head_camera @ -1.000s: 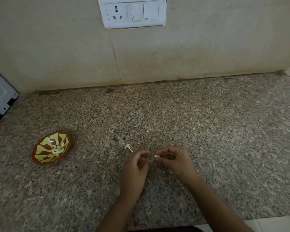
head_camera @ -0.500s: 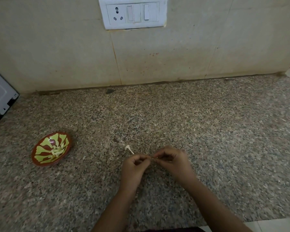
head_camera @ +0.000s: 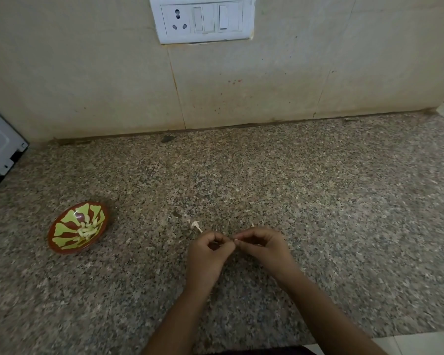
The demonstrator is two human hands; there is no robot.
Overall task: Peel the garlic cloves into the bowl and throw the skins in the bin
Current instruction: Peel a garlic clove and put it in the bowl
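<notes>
Left hand [head_camera: 207, 252] and right hand [head_camera: 265, 248] pinch a tiny, mostly hidden thing, probably a clove.
It could slip onto the tabletop [head_camera: 318, 201]; the bowl [head_camera: 62, 233] sits well apart, and loose skin [head_camera: 195, 224] may scatter.

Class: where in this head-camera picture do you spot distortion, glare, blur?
Head view: wide-angle lens bows the back edge of the speckled granite counter; glare spot on the red-and-green patterned bowl; left hand and right hand slightly soft, blurring the small pale garlic clove they pinch.
</notes>
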